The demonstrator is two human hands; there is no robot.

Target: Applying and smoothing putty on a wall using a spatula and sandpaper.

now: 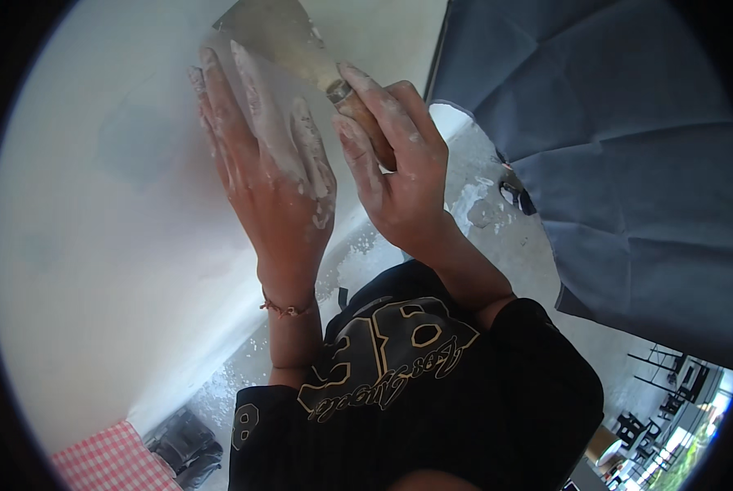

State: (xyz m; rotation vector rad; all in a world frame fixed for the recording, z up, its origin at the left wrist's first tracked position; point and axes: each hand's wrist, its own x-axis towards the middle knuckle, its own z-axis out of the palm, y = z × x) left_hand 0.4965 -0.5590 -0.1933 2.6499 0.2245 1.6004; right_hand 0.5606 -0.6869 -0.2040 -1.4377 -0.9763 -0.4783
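Putty knife (pixel 280 37), broad metal blade up against the white wall (pixel 96 204), sits near the top of the view. Its wooden handle is clenched in the right hand (pixel 399 168), fingers wrapped round it just below the blade. Beside it the left hand (pixel 268 155) lies flat and released, palm pressed to the wall, fingers smeared with white plaster and apparently overlapping the blade's lower edge, though the blur makes that unsure. A thin cord bracelet (pixel 287 308) circles the left wrist. Grey fabric sheeting (pixel 628 164) hangs at the right.
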